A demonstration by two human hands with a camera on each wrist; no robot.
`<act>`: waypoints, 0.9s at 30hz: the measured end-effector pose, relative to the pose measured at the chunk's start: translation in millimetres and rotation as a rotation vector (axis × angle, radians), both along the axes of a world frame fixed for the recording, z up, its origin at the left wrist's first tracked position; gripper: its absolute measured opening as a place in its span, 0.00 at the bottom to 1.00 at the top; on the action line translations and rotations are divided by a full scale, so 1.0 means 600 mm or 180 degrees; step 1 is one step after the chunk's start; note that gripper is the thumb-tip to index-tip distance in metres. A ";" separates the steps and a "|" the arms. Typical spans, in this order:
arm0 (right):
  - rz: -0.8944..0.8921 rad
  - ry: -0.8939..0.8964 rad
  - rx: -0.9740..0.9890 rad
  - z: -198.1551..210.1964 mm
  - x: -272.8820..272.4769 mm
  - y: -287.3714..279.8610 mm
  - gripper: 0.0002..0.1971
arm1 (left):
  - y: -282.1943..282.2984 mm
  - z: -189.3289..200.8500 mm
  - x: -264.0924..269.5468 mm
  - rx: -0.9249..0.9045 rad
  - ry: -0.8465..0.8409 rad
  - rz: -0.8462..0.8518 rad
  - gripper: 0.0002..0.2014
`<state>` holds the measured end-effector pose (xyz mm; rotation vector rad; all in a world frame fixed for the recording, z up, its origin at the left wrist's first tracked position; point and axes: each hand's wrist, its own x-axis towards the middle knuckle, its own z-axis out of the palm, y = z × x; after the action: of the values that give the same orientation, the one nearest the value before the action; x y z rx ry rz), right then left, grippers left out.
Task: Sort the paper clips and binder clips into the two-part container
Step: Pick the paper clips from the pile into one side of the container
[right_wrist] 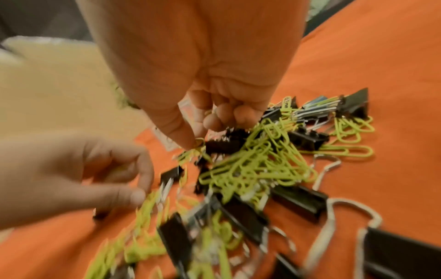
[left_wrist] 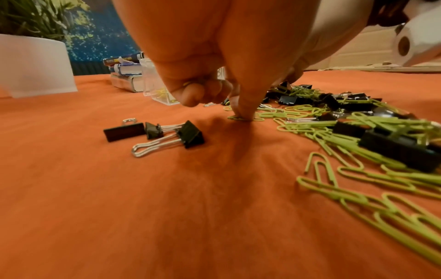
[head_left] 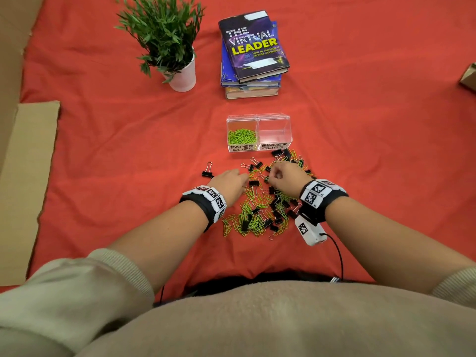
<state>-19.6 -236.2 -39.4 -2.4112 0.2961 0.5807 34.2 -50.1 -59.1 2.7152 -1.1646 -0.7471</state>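
A clear two-part container [head_left: 258,117] stands on the red cloth; its left part, labelled PAPER CLIPS, holds green paper clips [head_left: 242,136], and its right part, labelled BINDER CLIPS [head_left: 274,146], looks empty. A mixed pile of green paper clips and black binder clips [head_left: 260,210] lies in front of it. My left hand [head_left: 231,180] is at the pile's left edge, fingers curled round a green clip, index tip pressing a paper clip [left_wrist: 238,118] on the cloth. My right hand [head_left: 283,176] hovers over the pile, thumb and finger pinching a green paper clip [right_wrist: 199,142].
Two black binder clips [left_wrist: 190,135] lie apart to the left of the pile. Behind the container stand a potted plant [head_left: 177,47] and a stack of books [head_left: 253,52]. Cardboard [head_left: 28,176] borders the left side, with a box corner [head_left: 468,76] at the right edge.
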 end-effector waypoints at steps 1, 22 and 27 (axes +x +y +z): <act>-0.0227 0.0074 0.0178 0.005 0.002 -0.005 0.03 | 0.001 0.000 -0.001 0.0001 -0.0004 0.0025 0.10; -0.1227 0.0351 0.1042 0.011 0.028 0.009 0.13 | -0.052 0.008 -0.024 -0.0103 -0.0032 0.0929 0.24; 0.0082 0.0165 -0.0241 -0.007 0.024 0.023 0.03 | -0.057 0.006 -0.023 -0.0054 -0.0020 0.0903 0.15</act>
<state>-5.4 -222.3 -43.9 -2.4789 0.3145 0.6552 20.5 -84.1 -55.2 2.7853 -0.7571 -0.6844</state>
